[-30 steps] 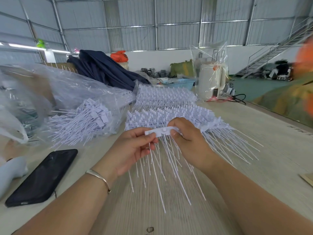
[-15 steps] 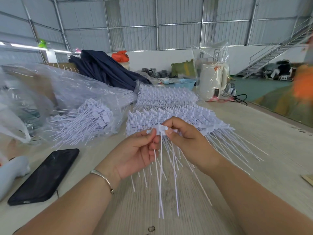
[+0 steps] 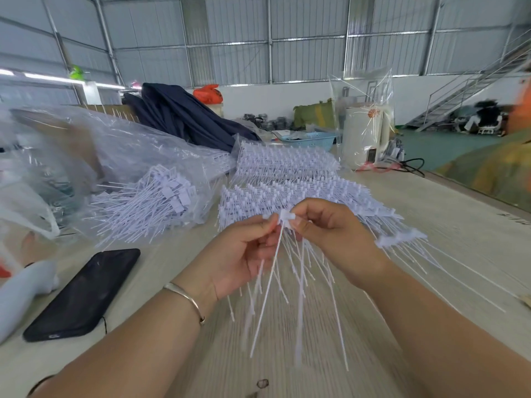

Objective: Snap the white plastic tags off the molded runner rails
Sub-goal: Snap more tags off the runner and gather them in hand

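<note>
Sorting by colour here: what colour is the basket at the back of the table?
Light blue basket, seen in the head view.

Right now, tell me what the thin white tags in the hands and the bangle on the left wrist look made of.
Thin white tags: apparently matte moulded plastic; the long tails bend and hang. Slim silver-coloured bangle: likely polished metal, judging by its bright glint.
</note>
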A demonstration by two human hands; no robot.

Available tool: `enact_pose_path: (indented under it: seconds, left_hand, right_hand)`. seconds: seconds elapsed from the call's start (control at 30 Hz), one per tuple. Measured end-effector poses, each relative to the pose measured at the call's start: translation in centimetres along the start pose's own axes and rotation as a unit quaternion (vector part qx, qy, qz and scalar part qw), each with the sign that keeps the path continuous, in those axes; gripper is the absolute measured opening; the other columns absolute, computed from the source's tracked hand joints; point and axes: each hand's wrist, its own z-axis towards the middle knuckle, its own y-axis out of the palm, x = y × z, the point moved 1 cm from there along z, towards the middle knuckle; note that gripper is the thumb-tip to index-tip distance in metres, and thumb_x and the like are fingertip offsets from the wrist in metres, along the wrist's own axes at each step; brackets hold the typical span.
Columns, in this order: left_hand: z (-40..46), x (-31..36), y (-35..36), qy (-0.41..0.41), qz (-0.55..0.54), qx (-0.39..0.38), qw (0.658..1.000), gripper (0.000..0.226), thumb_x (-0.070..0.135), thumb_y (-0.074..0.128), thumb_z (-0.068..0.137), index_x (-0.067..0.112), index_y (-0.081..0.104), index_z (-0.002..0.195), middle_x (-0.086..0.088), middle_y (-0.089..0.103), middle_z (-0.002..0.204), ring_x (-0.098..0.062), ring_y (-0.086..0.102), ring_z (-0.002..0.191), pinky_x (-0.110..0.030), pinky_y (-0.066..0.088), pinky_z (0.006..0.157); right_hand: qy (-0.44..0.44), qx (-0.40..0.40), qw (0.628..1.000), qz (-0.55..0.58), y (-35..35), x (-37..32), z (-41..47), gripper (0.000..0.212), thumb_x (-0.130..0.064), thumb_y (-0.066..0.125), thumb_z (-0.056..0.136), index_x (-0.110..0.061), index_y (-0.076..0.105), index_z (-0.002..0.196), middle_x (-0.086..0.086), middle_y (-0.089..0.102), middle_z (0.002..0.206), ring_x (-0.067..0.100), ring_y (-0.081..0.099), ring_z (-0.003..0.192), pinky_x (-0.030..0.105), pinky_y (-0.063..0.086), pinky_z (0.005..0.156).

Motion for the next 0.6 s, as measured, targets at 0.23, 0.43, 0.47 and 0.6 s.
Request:
enact_pose_path:
  seconds: [0.23, 0.43, 0.47, 0.6]
  left_hand:
    - [0.0, 0.1, -0.8, 0.055, 0.125, 0.089, 0.987, 0.027, 0.019, 0.061, 0.09, 0.02, 0.068, 0.064, 0.009, 0.028, 0.049, -0.005, 0.022, 0.039, -0.016, 0.019, 0.037]
    - [-0.2, 0.3, -1.2, 0.081, 0.231, 0.107, 0.964, 0.025, 0.017, 0.06, 0.093, 0.018, 0.076, 0.073, 0.005, 0.032, 0.052, -0.008, 0.023, 0.043, -0.02, 0.017, 0.043]
    - [-0.3, 0.4, -1.2, 0.082, 0.241, 0.107, 0.961, 0.024, 0.016, 0.061, 0.093, 0.017, 0.076, 0.074, 0.005, 0.033, 0.052, -0.008, 0.023, 0.043, -0.02, 0.018, 0.042]
    - [-0.4, 0.8, -1.2, 0.085, 0.314, 0.102, 0.94, 0.02, 0.017, 0.062, 0.092, 0.016, 0.075, 0.076, 0.006, 0.034, 0.048, -0.008, 0.024, 0.042, -0.019, 0.021, 0.042]
  right_hand:
    - [0.036, 0.052, 0.998, 0.002, -0.5, 1.3, 0.1, 0.013, -0.012, 0.068, 0.086, -0.018, 0.072, 0.076, 0.002, 0.06, 0.069, 0.011, 0.046, 0.063, 0.025, 0.038, 0.066]
    - [0.058, 0.039, 0.997, -0.017, -0.7, 1.8, 0.1, 0.011, -0.013, 0.068, 0.086, -0.018, 0.075, 0.081, 0.0, 0.066, 0.072, 0.011, 0.054, 0.068, 0.023, 0.042, 0.068]
    - [0.059, 0.038, 0.997, -0.022, -0.7, 1.8, 0.1, 0.011, -0.012, 0.068, 0.086, -0.019, 0.076, 0.081, -0.001, 0.068, 0.073, 0.01, 0.056, 0.069, 0.021, 0.044, 0.069]
    - [0.071, 0.01, 0.996, -0.051, -1.2, 1.7, 0.2, 0.015, -0.011, 0.067, 0.087, -0.021, 0.075, 0.079, -0.01, 0.072, 0.078, 0.003, 0.065, 0.076, 0.013, 0.048, 0.073]
